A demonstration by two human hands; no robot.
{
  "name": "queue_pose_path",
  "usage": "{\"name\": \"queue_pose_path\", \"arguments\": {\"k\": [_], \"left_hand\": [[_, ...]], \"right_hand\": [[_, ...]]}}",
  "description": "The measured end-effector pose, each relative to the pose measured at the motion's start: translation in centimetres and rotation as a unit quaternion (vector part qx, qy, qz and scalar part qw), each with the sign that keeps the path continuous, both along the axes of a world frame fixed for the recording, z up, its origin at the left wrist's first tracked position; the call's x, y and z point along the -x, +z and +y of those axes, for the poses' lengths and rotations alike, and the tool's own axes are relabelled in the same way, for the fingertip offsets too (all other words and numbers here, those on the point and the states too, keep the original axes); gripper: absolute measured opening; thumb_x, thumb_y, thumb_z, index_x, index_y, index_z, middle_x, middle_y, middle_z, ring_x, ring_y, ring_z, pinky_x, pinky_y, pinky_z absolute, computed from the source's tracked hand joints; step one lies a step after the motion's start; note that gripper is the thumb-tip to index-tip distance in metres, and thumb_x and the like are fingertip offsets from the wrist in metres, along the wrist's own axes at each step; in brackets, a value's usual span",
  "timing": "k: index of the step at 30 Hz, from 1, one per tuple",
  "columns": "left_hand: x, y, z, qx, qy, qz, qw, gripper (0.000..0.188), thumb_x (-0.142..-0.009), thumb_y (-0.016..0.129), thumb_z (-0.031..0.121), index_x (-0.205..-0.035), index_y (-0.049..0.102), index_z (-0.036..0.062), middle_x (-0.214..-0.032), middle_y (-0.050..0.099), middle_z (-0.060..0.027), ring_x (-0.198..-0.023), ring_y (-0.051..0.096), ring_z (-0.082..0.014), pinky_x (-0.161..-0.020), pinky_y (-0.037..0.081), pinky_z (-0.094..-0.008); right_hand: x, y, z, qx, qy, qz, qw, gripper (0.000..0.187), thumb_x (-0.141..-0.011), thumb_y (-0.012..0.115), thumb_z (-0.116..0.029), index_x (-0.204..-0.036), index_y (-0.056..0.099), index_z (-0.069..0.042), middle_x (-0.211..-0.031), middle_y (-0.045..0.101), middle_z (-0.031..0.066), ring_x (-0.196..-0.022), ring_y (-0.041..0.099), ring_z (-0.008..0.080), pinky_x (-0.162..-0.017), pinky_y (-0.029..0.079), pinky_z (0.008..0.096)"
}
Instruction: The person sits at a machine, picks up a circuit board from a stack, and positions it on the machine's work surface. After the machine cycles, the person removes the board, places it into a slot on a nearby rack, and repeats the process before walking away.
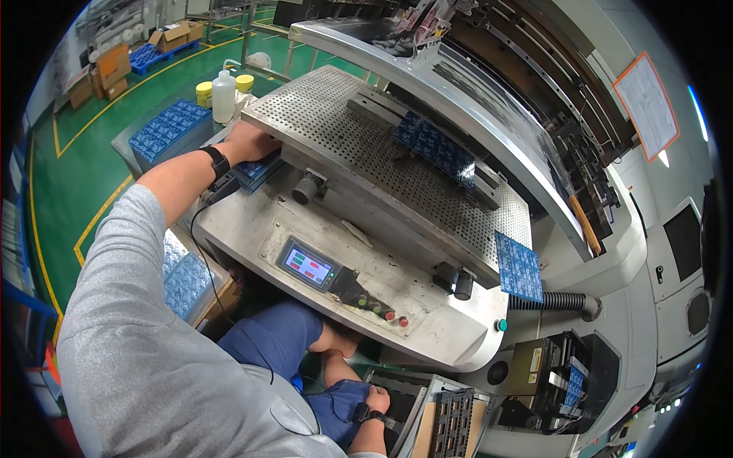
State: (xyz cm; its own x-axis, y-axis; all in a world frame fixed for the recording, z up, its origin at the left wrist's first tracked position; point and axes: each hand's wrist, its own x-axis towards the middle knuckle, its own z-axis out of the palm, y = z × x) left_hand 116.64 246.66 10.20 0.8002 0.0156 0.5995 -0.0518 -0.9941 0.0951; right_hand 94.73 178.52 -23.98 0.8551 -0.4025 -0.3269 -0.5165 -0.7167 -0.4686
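Observation:
My left hand (pixel 252 143) reaches to the left end of a perforated metal table (pixel 336 141). Its fingertips are hidden by the table's edge. Just below it lies a small stack of blue circuit boards (pixel 258 174); whether I grip one cannot be made out. My right hand (pixel 376 398) rests low by my thigh with its fingers curled in, and nothing shows in it. One blue board panel (pixel 435 149) sits on a metal rail across the perforated table. Another blue panel (pixel 520 267) juts over the table's right end.
A metal-framed screen (pixel 458 99) is raised above the table. On the machine's front are a touch panel (pixel 307 263) and several buttons (pixel 374 308). More blue boards (pixel 169 130) are stacked at left, beside a white squeeze bottle (pixel 224 97). Wrapped boards (pixel 183 278) lie in a box below.

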Motion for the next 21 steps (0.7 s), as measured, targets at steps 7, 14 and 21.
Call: {"name": "queue_pose_path", "arguments": {"k": [7, 14, 21], "left_hand": [[-0.1, -0.1, 0.4, 0.002, -0.008, 0.007, 1.0, 0.037, -0.084, 0.064, 0.03, -0.115, 0.065, 0.0101, -0.115, 0.065, -0.0166, -0.104, 0.063, -0.0348, -0.086, 0.052, -0.0421], [-0.4, -0.7, 0.6, -0.004, -0.001, 0.005, 1.0, 0.039, -0.082, 0.065, 0.029, -0.115, 0.064, 0.0095, -0.115, 0.065, -0.0171, -0.104, 0.062, -0.0351, -0.086, 0.052, -0.0422], [0.2, -3.3, 3.1, -0.022, -0.069, -0.078, 0.994, 0.047, -0.071, 0.063, 0.001, -0.118, 0.062, 0.0036, -0.125, 0.06, -0.0201, -0.122, 0.051, -0.0404, -0.106, 0.04, -0.0464]], "right_hand": [[0.0, -0.4, -0.2, -0.001, 0.002, -0.001, 1.0, 0.029, -0.086, 0.068, -0.029, -0.099, 0.073, -0.002, -0.096, 0.072, 0.0198, -0.093, 0.069, 0.0321, -0.085, 0.052, 0.0382], [0.1, -0.1, -0.1, 0.003, 0.001, -0.003, 1.0, 0.029, -0.086, 0.068, -0.028, -0.098, 0.073, -0.002, -0.096, 0.071, 0.0201, -0.094, 0.069, 0.0325, -0.085, 0.052, 0.0391], [-0.6, 0.5, 0.3, -0.012, 0.041, 0.012, 0.999, 0.037, -0.088, 0.064, -0.034, -0.106, 0.07, -0.002, -0.105, 0.07, 0.0196, -0.105, 0.065, 0.0345, -0.092, 0.049, 0.04]]}}
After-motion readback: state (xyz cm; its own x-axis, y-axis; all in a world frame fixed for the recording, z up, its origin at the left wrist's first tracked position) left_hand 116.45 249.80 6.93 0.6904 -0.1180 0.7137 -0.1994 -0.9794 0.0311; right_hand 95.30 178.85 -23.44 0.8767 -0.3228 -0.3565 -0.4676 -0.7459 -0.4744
